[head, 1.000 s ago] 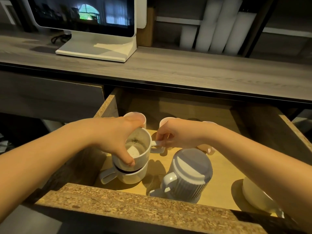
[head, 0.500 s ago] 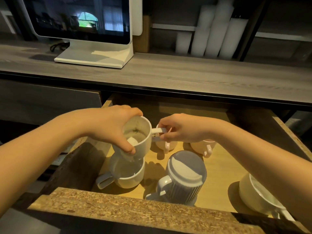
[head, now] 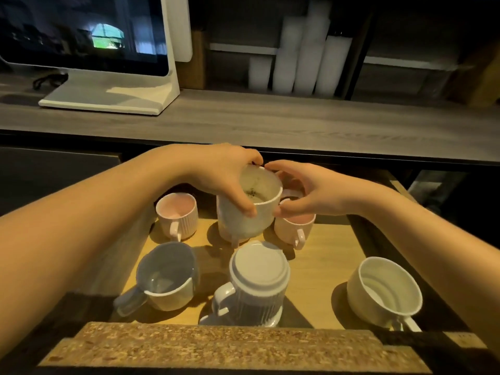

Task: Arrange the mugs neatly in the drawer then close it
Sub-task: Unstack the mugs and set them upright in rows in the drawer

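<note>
Compared with half a second ago, we have carried the white mug (head: 250, 205) away from the white mug at the front left (head: 165, 280), above which it hung, toward the back row; the right hand (head: 305, 192) has let go of its handle and now cups its side.

Our left hand (head: 216, 174) grips the white mug from 9 o'clock, thumb pressed on the near wall and fingers curled over the far rim. The right hand is half open at 3 o'clock, fingertips touching rim and wall. The mug hangs tilted, dark specks showing inside, above the middle of the back row, and hides most of a pink mug under it.

In the open drawer (head: 232, 345), a ribbed pink mug (head: 177, 213) stands at 10 o'clock and another pink mug (head: 295, 228) at 2 o'clock, just beside the held one. The front-left mug sits at 8 o'clock, an upturned ribbed mug (head: 255, 282) at 6 o'clock, and a wide cream mug (head: 384, 292) at 4 o'clock, well apart from the rest. On the surface (head: 297, 123) above stands a monitor (head: 89, 36).
</note>
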